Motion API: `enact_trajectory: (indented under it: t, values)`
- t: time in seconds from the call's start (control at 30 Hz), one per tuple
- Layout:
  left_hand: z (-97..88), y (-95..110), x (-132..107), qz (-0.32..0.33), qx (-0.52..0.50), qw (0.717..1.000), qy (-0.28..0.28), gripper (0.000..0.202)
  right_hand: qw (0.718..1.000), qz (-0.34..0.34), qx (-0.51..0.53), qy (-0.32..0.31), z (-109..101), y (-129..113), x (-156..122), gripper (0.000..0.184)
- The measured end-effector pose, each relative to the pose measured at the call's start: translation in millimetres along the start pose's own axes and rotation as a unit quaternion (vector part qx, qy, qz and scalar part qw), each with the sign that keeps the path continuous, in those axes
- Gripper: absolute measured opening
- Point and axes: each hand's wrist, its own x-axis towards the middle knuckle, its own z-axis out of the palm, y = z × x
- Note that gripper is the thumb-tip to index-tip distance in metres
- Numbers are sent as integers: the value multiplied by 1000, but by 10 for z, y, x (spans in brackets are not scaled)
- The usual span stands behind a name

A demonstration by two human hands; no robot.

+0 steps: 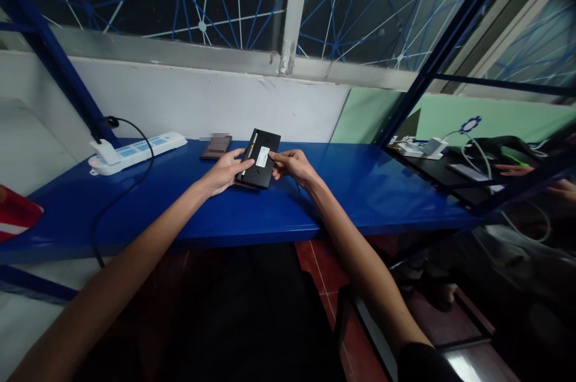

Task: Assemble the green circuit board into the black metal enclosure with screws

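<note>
A flat black rectangular case point(252, 178) with a white label point(263, 157) on its face is held up tilted over the blue table point(342, 190). Its exact kind does not show. My left hand point(224, 173) grips the left edge, thumb on the face and fingers behind. At the opposite edge my right hand point(292, 165) is closed, thumb and forefinger pinching the case beside the label. Its other fingers are curled and partly hidden. Behind my left hand a dark phone-like slab point(217, 147) lies on the table.
A white power strip point(155, 145) with a plugged-in adapter and a black cable point(152, 157) lies at left. A red object point(18, 214) stands at the left edge. Blue frame posts point(407, 100) rise on both sides. Another person's hand point(515, 170) shows at far right near cables.
</note>
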Motion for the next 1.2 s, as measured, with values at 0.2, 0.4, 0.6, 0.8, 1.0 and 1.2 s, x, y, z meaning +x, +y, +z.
enact_trajectory:
  t: [0.2, 0.4, 0.6, 0.8, 1.0, 1.2]
  values:
    - [-4, -39, 14, 30, 31, 999, -4, 55, 1000, -16, 6, -12, 12, 34, 14, 29]
    - [-14, -42, 9, 36, 34, 999, -11, 56, 1000, -25, -12, -12, 11, 41, 7, 30]
    - [-54, -71, 22, 48, 43, 998, -28, 57, 994, -58, -86, -18, -13, 71, 4, 41]
    - [-29, -63, 1, 33, 40, 998, -35, 57, 987, -58, -143, -40, -80, 107, 2, 50]
    - [-23, -28, -28, 12, 13, 999, -39, 57, 977, -89, -193, -22, -70, 121, -31, 53]
    - [-26, -28, -31, 4, 0, 998, -55, 58, 951, -143, -275, -5, -20, 149, -59, 61]
